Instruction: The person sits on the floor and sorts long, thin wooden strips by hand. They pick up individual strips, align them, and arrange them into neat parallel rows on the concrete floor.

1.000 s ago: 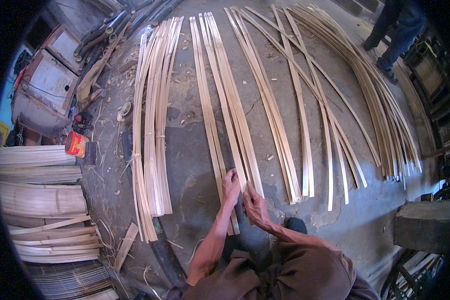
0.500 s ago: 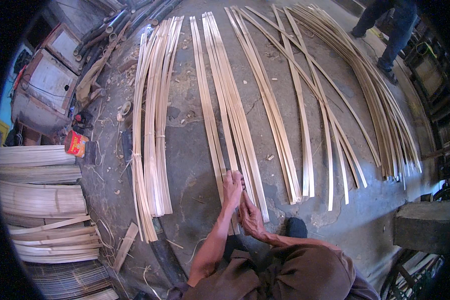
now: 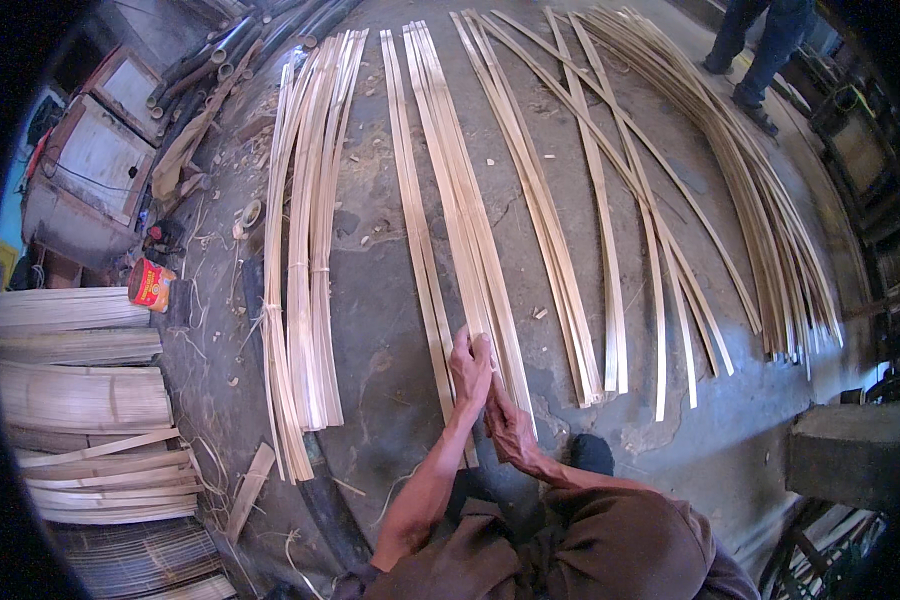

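Long, pale bamboo strips (image 3: 457, 190) run away from me across the floor in the middle. My left hand (image 3: 472, 368) is closed round the near part of these strips, thumb on top. Just below and to its right, my right hand (image 3: 511, 432) curls at the strips' near ends; its fingertips are partly hidden. Two or so separate strips (image 3: 415, 210) lie close to the left of the held ones. Further right is another narrow bundle of strips (image 3: 545, 220).
Tied strip bundles (image 3: 315, 240) lie left, crossed strips (image 3: 625, 170) and a large strip pile (image 3: 750, 190) right. Stacked slats (image 3: 80, 395) and a red tub (image 3: 150, 286) stand far left. A person's legs (image 3: 755, 50) show at back right; a concrete block (image 3: 855, 440) sits near right.
Both hands have shifted slightly right. The strips in my left hand have moved right against the neighbouring ones, closing the gap between them. The person at the back has moved a little.
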Demonstrator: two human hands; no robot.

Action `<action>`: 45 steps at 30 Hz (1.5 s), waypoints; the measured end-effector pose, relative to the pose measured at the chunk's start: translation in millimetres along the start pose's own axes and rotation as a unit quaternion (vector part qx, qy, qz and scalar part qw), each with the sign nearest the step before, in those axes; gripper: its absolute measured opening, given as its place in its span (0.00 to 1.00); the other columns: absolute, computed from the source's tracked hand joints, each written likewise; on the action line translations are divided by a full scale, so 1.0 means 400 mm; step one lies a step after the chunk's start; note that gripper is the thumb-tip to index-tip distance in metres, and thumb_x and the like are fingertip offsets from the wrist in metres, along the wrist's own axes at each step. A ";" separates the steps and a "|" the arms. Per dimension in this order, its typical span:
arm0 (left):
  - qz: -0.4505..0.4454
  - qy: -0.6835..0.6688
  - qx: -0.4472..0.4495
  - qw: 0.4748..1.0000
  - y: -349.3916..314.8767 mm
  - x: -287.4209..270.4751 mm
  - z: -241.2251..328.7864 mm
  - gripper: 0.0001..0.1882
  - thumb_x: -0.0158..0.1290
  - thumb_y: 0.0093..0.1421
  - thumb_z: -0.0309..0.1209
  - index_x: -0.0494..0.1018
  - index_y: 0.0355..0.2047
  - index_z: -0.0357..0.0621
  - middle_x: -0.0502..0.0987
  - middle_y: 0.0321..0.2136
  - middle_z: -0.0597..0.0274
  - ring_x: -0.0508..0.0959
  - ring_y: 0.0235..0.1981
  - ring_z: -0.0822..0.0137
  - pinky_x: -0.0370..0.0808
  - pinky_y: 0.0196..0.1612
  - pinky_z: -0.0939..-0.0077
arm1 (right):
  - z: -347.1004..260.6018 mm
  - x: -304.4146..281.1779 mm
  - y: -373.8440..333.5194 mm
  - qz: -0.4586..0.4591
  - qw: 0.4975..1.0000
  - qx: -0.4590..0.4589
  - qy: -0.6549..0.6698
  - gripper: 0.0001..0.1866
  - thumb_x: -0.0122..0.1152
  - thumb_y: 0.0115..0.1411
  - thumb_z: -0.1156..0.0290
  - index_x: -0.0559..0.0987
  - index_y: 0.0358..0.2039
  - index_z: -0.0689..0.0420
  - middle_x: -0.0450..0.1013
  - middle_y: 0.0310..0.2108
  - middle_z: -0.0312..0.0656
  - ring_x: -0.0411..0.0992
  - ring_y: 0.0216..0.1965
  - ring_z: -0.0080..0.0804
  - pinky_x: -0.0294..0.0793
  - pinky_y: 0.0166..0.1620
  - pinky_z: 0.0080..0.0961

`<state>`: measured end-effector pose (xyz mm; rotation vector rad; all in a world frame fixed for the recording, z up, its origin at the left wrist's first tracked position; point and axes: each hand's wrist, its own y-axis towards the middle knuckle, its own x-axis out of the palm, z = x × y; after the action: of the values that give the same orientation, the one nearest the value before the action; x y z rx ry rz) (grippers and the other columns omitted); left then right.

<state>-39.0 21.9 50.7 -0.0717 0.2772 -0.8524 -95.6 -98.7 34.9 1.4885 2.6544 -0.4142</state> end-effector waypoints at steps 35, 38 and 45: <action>0.191 0.138 0.167 0.957 0.086 -0.149 -0.106 0.25 0.48 0.65 0.35 0.67 0.54 0.25 0.77 0.31 0.32 0.80 0.34 0.44 0.73 0.38 0.58 | -0.007 -0.020 0.000 -0.097 0.995 0.033 -0.009 0.23 0.45 0.71 0.64 0.65 0.63 0.59 0.70 0.28 0.37 0.70 0.27 0.23 0.72 0.31 0.23; 0.104 0.143 0.058 0.983 0.065 -0.143 -0.049 0.25 0.47 0.65 0.35 0.67 0.54 0.24 0.76 0.31 0.29 0.80 0.35 0.43 0.73 0.39 0.57 | -0.024 -0.052 0.002 -0.095 0.993 0.076 0.000 0.23 0.46 0.70 0.65 0.66 0.62 0.59 0.70 0.28 0.37 0.71 0.27 0.24 0.72 0.31 0.23; 0.085 0.228 0.061 0.968 0.080 -0.199 -0.161 0.27 0.44 0.65 0.36 0.65 0.55 0.22 0.76 0.30 0.30 0.79 0.34 0.40 0.72 0.39 0.56 | -0.001 -0.068 0.021 -0.076 0.997 0.015 -0.001 0.20 0.48 0.70 0.67 0.70 0.59 0.59 0.70 0.29 0.38 0.71 0.26 0.23 0.72 0.30 0.22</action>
<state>-82.6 106.1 0.4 0.2645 0.6534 -0.7048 -74.1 -116.8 38.7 1.2976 2.7808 -0.4678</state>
